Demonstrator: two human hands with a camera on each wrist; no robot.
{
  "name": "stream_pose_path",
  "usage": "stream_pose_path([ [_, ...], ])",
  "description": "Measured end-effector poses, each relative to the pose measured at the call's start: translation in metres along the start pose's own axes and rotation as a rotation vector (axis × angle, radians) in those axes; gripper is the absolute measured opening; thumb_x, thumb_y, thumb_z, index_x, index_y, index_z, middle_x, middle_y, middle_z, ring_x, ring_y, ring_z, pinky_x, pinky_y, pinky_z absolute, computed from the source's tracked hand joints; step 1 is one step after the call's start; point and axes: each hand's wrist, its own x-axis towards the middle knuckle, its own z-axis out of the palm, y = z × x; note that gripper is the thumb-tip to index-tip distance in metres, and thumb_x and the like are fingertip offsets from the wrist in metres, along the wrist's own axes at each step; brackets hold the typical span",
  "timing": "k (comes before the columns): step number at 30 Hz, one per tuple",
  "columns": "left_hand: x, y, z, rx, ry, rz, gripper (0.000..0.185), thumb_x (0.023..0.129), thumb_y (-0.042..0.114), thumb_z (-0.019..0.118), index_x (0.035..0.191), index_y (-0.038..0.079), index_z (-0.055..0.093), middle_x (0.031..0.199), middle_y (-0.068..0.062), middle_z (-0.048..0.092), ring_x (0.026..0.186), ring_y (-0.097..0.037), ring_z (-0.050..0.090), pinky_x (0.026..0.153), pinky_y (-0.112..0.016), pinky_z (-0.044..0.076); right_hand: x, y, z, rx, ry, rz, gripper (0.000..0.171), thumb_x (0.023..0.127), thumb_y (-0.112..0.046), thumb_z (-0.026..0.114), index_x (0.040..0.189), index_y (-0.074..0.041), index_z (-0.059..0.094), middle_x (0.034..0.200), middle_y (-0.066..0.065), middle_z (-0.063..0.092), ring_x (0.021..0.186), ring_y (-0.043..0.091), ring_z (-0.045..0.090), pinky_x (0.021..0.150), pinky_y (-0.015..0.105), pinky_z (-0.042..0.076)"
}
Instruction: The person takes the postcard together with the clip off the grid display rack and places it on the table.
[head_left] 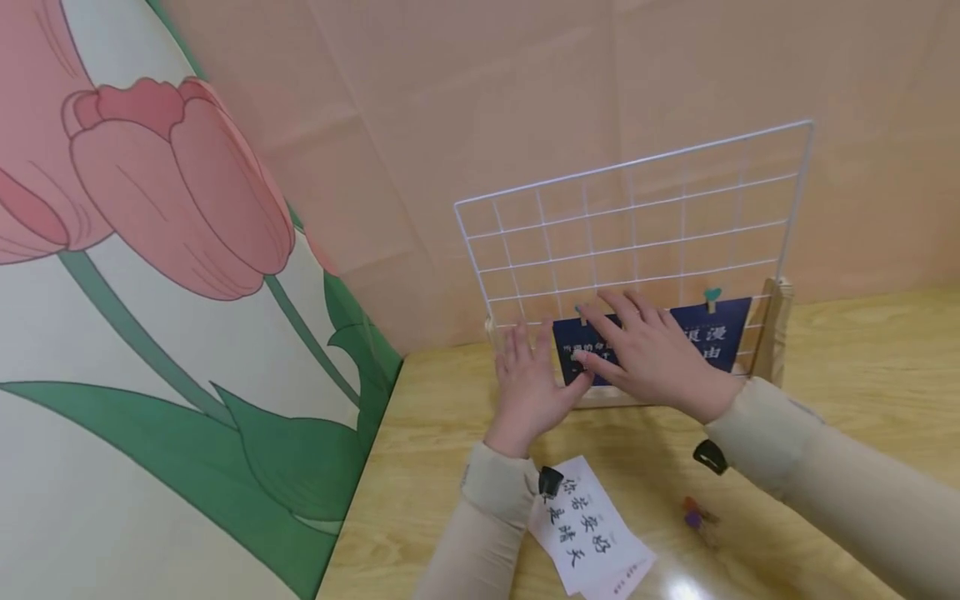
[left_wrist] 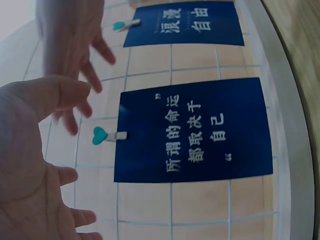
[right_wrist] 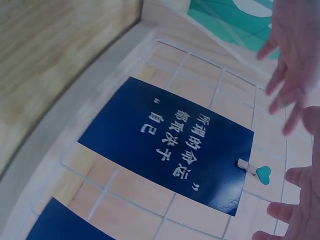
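— Where's the card?
— I see the navy card (left_wrist: 195, 131) clipped by a heart peg (left_wrist: 101, 135) at 9 o'clock, low on the wire grid (head_left: 637, 217).
— Hands?
— Left hand (head_left: 528, 387) and right hand (head_left: 648, 354) spread, holding nothing. Card looks light, bendy; I'd pinch its free edge.

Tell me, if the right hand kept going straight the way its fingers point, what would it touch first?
Probably the dark blue card clipped on the white wire grid; the right hand hovers open before it, though depth is unclear.

Both arms are covered in long beige sleeves with ribbed, snug cuffs at the wrists. A small black device sits strapped under each wrist. The left hand (head_left: 528, 385) and right hand (head_left: 648, 350) are bare, without rings or gloves.
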Motion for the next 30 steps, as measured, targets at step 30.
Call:
stream_pose_path([
  [30, 0.023, -0.008, 0.024, -0.463, -0.029, -0.022, 0.05, 0.099, 0.025, 0.064, 0.142, 0.001, 0.056, 0.148, -0.015, 0.05, 0.136, -0.028, 0.05, 0.112, -0.042, 0.041, 0.042, 0.003, 0.001, -0.094, -0.059, 0.137, 0.035, 0.106, -0.026, 0.058, 0.132, -0.005, 0.067, 0.13, 0.02, 0.067, 0.119, 0.045, 0.061, 0.099, 0.068, 0.039],
])
